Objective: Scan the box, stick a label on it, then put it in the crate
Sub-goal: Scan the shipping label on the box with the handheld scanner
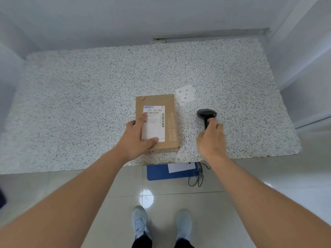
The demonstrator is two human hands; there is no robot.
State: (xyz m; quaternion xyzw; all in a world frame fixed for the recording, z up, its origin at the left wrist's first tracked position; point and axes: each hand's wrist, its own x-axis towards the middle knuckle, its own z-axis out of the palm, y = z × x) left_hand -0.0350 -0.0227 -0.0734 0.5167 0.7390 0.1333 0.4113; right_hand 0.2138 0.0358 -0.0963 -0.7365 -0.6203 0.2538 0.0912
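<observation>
your left hand [138,136] lies flat on the box [157,122], fingers spread across the near left corner and the printed shipping slip [154,122], pressing it down, not gripping it. the box lies flat on the speckled tabletop [89,95], near the front edge. your right hand [212,138] is wrapped around the handle of the black scanner [206,114], just right of the box, its head pointing away from you. it looks like a stiff, light cardboard carton, smooth on top, so it may slide under a flat palm. take it by the long sides when you lift. small white labels [185,94] lie just beyond the box's far right corner. the blue crate [157,173] shows on the floor below the tabletop edge.
</observation>
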